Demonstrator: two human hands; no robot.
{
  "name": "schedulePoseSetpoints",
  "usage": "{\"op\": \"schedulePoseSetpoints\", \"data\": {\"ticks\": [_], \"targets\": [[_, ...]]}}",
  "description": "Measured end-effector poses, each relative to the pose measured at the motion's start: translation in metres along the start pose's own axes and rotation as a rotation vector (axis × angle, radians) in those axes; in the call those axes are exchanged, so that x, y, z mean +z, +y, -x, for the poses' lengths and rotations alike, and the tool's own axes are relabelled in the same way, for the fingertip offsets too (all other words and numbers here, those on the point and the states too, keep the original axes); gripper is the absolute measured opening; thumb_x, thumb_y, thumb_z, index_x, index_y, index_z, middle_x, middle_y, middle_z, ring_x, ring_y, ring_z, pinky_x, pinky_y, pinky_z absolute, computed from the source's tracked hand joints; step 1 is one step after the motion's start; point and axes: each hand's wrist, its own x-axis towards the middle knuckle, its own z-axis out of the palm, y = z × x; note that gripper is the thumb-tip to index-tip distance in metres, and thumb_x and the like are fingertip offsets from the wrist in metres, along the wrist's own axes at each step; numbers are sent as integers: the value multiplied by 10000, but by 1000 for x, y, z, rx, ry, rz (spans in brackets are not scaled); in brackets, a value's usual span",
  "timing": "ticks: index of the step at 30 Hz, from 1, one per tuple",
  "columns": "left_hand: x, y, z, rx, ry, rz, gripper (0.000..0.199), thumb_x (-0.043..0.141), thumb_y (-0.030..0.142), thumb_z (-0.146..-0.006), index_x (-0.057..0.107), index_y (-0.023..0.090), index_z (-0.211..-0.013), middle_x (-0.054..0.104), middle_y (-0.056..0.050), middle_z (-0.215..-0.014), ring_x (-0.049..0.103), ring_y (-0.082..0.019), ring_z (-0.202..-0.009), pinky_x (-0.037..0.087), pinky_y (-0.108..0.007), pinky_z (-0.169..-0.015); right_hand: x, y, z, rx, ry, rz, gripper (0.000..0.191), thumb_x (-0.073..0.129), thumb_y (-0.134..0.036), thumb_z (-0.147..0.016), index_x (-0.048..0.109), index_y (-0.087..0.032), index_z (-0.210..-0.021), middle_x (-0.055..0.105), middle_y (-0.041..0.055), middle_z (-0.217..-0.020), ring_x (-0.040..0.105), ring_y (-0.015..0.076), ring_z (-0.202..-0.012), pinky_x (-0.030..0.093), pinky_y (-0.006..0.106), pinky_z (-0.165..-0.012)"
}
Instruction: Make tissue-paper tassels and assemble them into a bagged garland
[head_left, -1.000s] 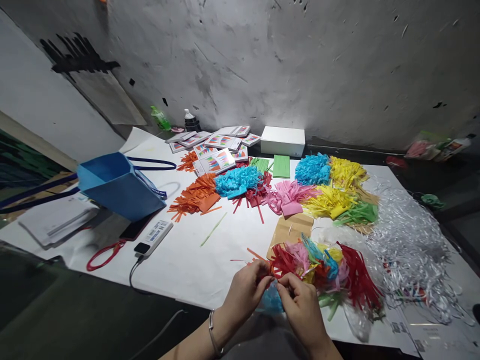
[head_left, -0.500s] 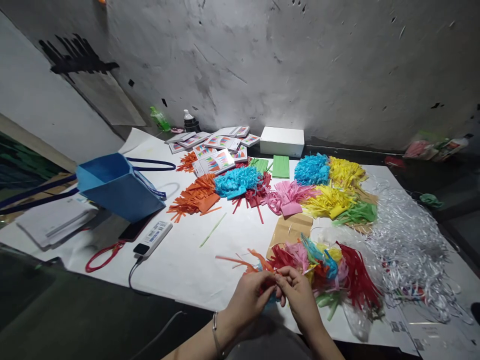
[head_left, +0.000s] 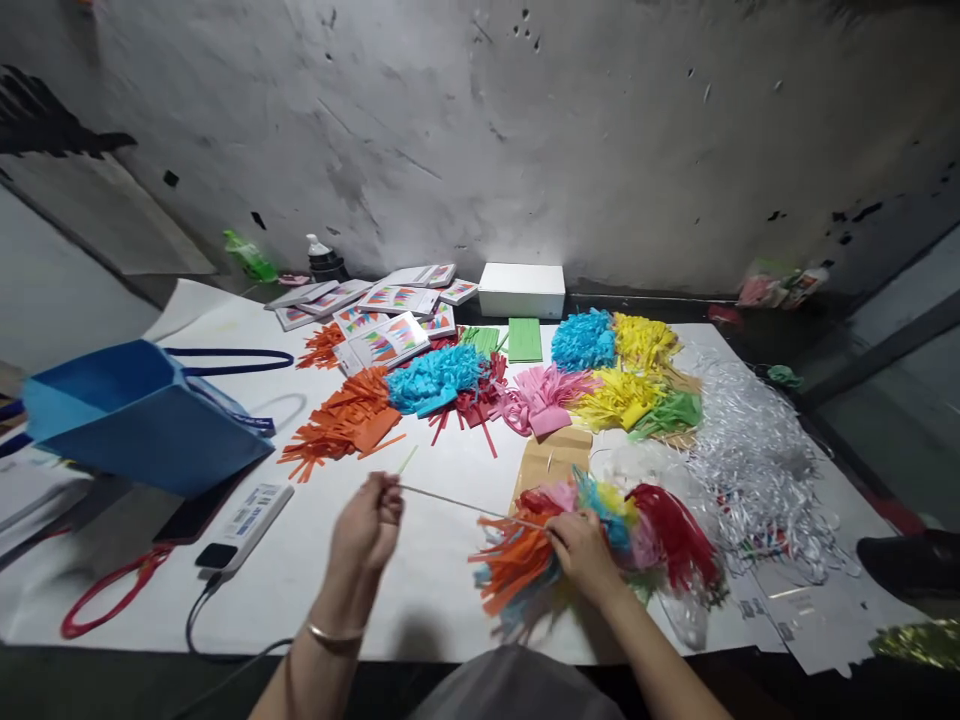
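Note:
My left hand [head_left: 366, 525], a bangle at its wrist, is closed on one end of a thin string [head_left: 457, 500]. The string runs taut to the right, toward my right hand [head_left: 583, 550]. There my right fingers pinch it beside an orange paper tassel [head_left: 517, 560], which looks blurred. Several more tassels lie bunched around and behind my right hand, among them a dark red tassel [head_left: 675, 530]. Whether the right fingers hold only the string or tassel paper too is hidden.
Piles of cut paper tassels, such as an orange pile [head_left: 349, 415] and a pink one [head_left: 547, 395], lie further back. Printed boxes [head_left: 384, 342] and a white box [head_left: 521, 290] stand behind. A blue bag [head_left: 142, 410] is left; shredded silvery strips [head_left: 757, 450] lie right.
My hands, close together before, are now apart. The left hand has moved far left, stretching the string between them. The orange tassel has swung below the string, and the view has turned right.

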Motion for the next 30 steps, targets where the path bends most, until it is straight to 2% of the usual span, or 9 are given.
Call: {"op": "schedulePoseSetpoints", "data": {"ticks": [6, 10, 14, 17, 19, 22, 24, 27, 30], "targets": [[-32, 72, -52, 148, 247, 279, 366, 291, 127, -1010, 394, 153, -659, 401, 102, -489, 338, 13, -349, 300, -29, -354, -66, 108, -12, 173, 109, 173, 208, 463, -187, -884, 666, -222, -910, 699, 47, -937, 607, 208, -947, 306, 409, -940], [-43, 86, -55, 245, 339, 313, 374, 276, 122, -1009, 363, 162, -647, 425, 101, -474, 351, 5, -343, 300, -34, -351, -99, 140, -14, 355, 232, 282, 264, 436, -157, -839, 700, -149, -854, 667, 155, -919, 605, 306, -927, 353, 493, -857], [-28, 52, -39, 224, 241, 249, 158, 554, 102, -872, 525, 140, -721, 600, 36, -563, 496, -47, -414, 391, -112, -391, -68, 90, -36, 248, 243, 279, 411, 437, -56, -768, 652, -117, -1114, 611, 208, -1150, 542, 327, -1104, 331, 516, -957], [-4, 11, -12, 156, -81, 100, 194, 720, 266, -754, 576, 141, -789, 649, 9, -622, 522, -64, -434, 375, -138, -393, -16, 12, -63, -32, 111, 171, 590, 573, -115, -729, 521, -236, -1304, 554, 66, -1324, 468, 222, -1242, 318, 363, -1064], [10, -7, 7, 116, -257, 53, 302, 766, 356, -695, 577, 144, -798, 654, 6, -631, 517, -63, -425, 364, -148, -392, 13, -40, -78, -213, 2, -102, 746, 659, -225, -730, 368, -167, -1414, 478, 113, -1402, 417, 245, -1297, 325, 391, -1072], [17, -10, 19, 62, -441, -3, 337, 752, 414, -709, 575, 144, -805, 660, -6, -644, 513, -65, -413, 368, -164, -397, 39, -94, -89, -282, -158, -393, 642, 618, -337, -824, 372, -192, -1399, 637, 72, -1188, 607, 186, -1038, 469, 309, -881], [9, 3, 12, 105, -410, 15, 335, 758, 407, -703, 576, 144, -804, 661, -6, -644, 507, -61, -413, 371, -161, -401, 47, -106, -87, -273, -221, -425, 331, 445, -353, -942, 554, -217, -1224, 698, 9, -926, 644, 130, -785, 480, 233, -720], [-18, 35, -16, 233, -122, 99, 278, 775, 312, -679, 577, 137, -766, 643, 7, -613, 504, -55, -436, 388, -146, -423, 51, -93, -75, -250, -228, -339, 387, 297, -344, -997, 660, -217, -960, 695, -3, -822, 638, 121, -749, 453, 210, -702], [-52, 69, -49, 310, 134, 141, 159, 683, 202, -763, 536, 150, -732, 615, 38, -582, 489, -38, -439, 394, -121, -443, 49, -53, -61, -186, -232, -195, 342, 351, -310, -971, 671, -214, -897, 705, 15, -818, 648, 150, -779, 447, 225, -712]]}}
